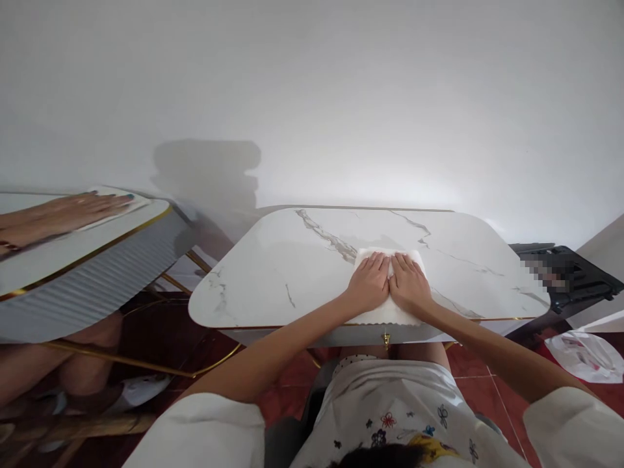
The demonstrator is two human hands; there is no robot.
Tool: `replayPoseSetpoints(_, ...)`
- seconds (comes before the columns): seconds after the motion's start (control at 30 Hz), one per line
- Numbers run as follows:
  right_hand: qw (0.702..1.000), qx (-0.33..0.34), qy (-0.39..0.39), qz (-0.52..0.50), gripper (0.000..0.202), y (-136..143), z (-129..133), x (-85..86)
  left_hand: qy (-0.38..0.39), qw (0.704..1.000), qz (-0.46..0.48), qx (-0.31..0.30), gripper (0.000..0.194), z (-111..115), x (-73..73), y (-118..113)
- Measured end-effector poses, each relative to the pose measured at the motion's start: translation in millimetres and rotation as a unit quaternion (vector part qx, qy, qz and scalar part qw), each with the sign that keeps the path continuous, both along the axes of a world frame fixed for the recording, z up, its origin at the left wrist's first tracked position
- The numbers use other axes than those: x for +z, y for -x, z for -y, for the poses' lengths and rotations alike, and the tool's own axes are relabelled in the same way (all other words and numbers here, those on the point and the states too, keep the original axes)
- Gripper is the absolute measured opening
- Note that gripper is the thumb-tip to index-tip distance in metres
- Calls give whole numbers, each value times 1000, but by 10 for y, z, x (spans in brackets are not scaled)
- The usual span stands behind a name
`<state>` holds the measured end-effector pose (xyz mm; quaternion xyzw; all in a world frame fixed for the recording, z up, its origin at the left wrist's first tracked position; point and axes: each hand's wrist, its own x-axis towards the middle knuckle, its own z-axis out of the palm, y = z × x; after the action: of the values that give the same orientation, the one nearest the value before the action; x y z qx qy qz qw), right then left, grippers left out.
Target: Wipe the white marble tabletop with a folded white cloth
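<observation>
My left hand [369,284] and my right hand [410,284] lie flat, side by side, on a white paper towel [391,315]. Their thumbs meet in the middle, and the fingers point toward the wall. The towel is spread on a white marble-patterned tabletop [263,279] with grey-brown veins and rounded corners. Its wavy near edge reaches the table's front edge. Much of the towel is hidden under both palms. Just below that edge, a small gold knob [386,339] sticks out of the table's front.
At left, another person's hand [92,208] rests on a white cloth or paper on a second table [97,273] with a ribbed grey side and gold trim. A black plastic object [585,273] stands at right, above a white plastic bag [587,356]. A white wall [365,97] rises behind.
</observation>
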<state>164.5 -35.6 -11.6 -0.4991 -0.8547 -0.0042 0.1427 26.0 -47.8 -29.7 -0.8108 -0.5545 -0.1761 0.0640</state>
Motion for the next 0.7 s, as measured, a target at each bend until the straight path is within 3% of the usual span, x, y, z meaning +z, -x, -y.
replayPoseSetpoints(0.23,1000,23,-17,-13,49,321,-509,-1,-17,999,20,44,50,-490,-91,271)
replayPoseSetpoints(0.7,999,14,-34,-20,47,621,-1556,-26,-26,1000,4,15,45,-1574,-19,574)
